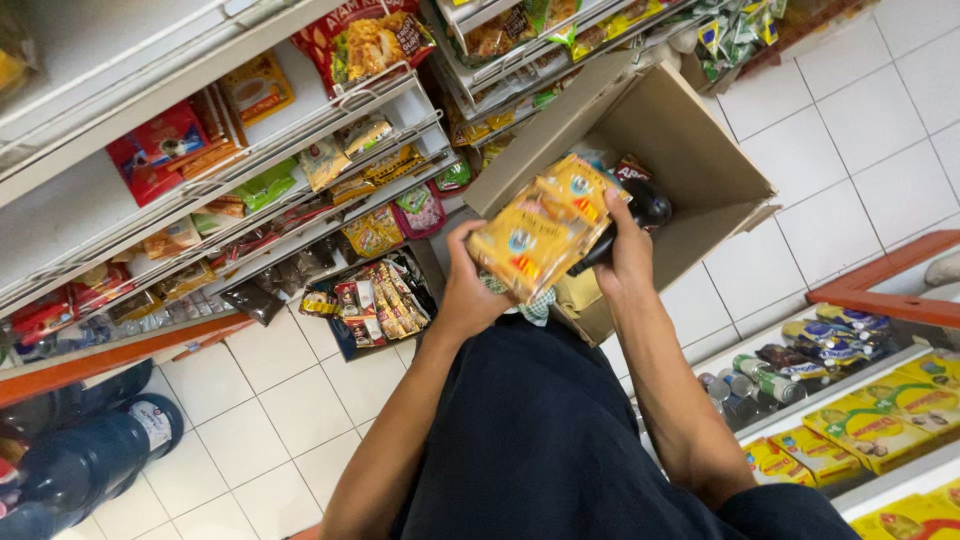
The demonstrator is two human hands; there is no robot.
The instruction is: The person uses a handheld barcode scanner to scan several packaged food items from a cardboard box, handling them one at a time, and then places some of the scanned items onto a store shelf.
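I hold a stack of flat yellow packets (543,230) in front of my body, gripped from both sides. My left hand (468,283) clasps the packets' lower left edge. My right hand (628,250) grips their right edge. Just beyond the packets an open cardboard box (700,165) stands on the tiled floor, with more packets and a dark bottle (645,207) inside it.
White wire shelves (300,150) with snack bags and sachets rise on the left. Blue water jugs (90,455) stand at lower left. On the right a low shelf (880,410) carries yellow boxes and small bottles. White floor tiles (270,410) lie between the shelves.
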